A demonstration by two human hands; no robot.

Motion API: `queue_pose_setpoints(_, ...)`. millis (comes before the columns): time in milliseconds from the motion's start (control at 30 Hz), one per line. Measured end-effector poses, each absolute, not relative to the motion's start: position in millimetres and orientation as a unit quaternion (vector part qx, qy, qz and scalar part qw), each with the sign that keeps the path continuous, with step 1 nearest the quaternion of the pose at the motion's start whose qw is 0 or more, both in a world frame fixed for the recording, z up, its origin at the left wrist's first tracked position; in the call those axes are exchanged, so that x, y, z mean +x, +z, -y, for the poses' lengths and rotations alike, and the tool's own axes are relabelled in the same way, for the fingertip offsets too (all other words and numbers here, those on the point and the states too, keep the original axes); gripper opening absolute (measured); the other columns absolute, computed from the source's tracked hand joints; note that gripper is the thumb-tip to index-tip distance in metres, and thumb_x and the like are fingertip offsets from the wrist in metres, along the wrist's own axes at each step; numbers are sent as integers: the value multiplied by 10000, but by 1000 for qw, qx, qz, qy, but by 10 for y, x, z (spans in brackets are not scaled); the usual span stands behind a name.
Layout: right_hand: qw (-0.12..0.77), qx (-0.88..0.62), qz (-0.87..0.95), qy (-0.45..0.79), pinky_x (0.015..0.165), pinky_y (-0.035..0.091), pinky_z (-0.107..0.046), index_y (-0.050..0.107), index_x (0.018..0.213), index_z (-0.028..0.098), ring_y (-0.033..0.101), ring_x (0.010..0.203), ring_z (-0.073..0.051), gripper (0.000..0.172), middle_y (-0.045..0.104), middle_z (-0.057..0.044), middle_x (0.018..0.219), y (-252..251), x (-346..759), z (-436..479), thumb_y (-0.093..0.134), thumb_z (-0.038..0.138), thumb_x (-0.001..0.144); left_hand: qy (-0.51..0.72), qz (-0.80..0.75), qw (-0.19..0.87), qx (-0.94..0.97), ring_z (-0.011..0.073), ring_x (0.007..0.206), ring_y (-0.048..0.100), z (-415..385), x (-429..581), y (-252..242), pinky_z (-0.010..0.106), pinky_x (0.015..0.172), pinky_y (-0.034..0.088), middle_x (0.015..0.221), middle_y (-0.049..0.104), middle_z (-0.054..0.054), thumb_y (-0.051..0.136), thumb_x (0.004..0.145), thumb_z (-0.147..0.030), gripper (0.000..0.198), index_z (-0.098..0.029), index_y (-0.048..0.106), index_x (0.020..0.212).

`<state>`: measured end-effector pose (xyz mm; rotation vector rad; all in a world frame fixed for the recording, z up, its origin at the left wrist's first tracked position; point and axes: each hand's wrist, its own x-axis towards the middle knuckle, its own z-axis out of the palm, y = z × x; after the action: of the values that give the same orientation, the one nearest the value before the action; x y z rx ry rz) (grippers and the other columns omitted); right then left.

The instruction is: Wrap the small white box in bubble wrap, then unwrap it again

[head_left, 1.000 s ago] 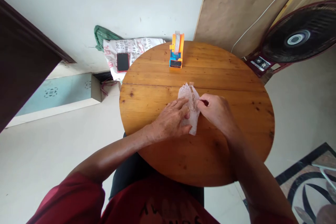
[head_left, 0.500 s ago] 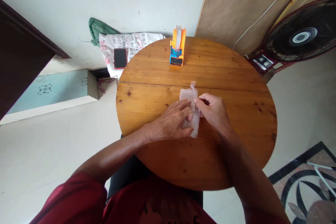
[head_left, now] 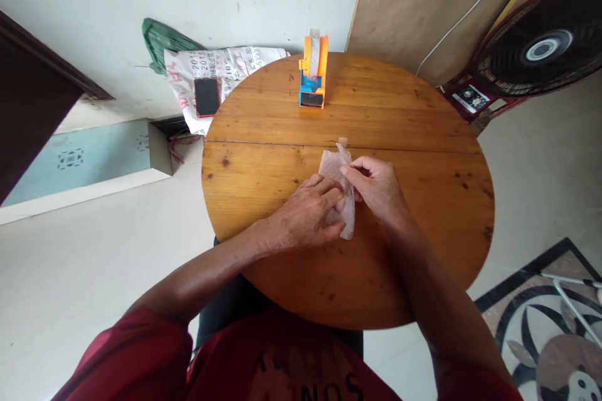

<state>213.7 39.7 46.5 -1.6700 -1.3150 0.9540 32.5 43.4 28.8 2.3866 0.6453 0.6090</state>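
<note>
A small piece of translucent bubble wrap (head_left: 348, 207) lies on the round wooden table, folded or wrapped, and whether anything is inside cannot be seen. My left hand (head_left: 313, 212) presses on it from the left, fingers bent over its surface and thumb near its lower end. From the right, my right hand (head_left: 376, 183) pinches the wrap's right edge between thumb and forefinger. A short strip of clear tape (head_left: 343, 141) or film sticks up from the far end.
A yellow and blue tape dispenser (head_left: 313, 75) stands near the far edge of the table (head_left: 423, 200). Beyond it, left, a phone (head_left: 207, 97) lies on a printed white sack (head_left: 181, 84) beside a green bag (head_left: 164, 41). A large fan (head_left: 540, 50) stands at right.
The whole view has shifted slightly, so things sit a little higher and further left. Both hands stay on the bubble wrap, and the right fingertips have moved slightly along its edge.
</note>
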Motion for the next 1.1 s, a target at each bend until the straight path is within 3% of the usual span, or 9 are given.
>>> queue_pose_setpoints(200,389,-662,533,356,405,371,-235,616,663,194,485,415,-96,205,537,52,496,382,2125,-402,655,338,804,257,-244,268,896,260,1040,542,-407,324,260,443,965,481,1154,625,138,624,814,-243,137,-162,599,922)
queue_pose_setpoints(367,396,-635,482,455,400,443,-241,653,803,190,561,432,-109,248,683,-3,682,414,2174,-373,605,426,863,274,-260,259,889,257,1054,535,-368,322,241,435,944,494,1196,581,150,636,820,-245,174,-153,635,967)
queue_pose_setpoints(600,300,-601,561,484,617,584,-298,677,909,211,707,721,-178,145,726,-25,872,649,2430,-246,636,237,772,275,-251,252,893,238,1004,536,-375,307,264,409,922,505,1167,590,131,633,831,-240,147,-151,625,947)
queue_pose_setpoints(733,264,-568,641,443,743,560,-325,695,892,223,692,807,-187,122,739,-12,887,707,2444,-150,640,227,783,243,-257,235,905,242,1030,533,-378,305,295,407,937,496,1171,604,122,649,834,-249,147,-160,629,949)
queue_pose_setpoints(833,258,-575,660,409,756,535,-322,700,884,218,690,825,-189,109,747,-14,901,701,2382,-95,627,231,804,239,-266,195,913,266,1055,533,-362,309,308,435,933,494,1197,614,131,658,843,-281,169,-161,655,960)
queue_pose_setpoints(967,288,-598,655,361,752,526,-328,698,899,207,689,812,-191,113,752,-27,888,651,2362,-30,628,244,818,240,-261,154,922,262,1032,555,-334,305,343,434,908,510,1214,633,135,645,873,-292,156,-151,677,932)
queue_pose_setpoints(1100,320,-579,640,391,817,533,-331,707,913,211,698,859,-187,121,759,-26,915,603,2432,55,611,256,855,239,-239,157,928,227,965,579,-326,293,369,386,883,531,1105,675,120,611,911,-270,143,-140,671,920)
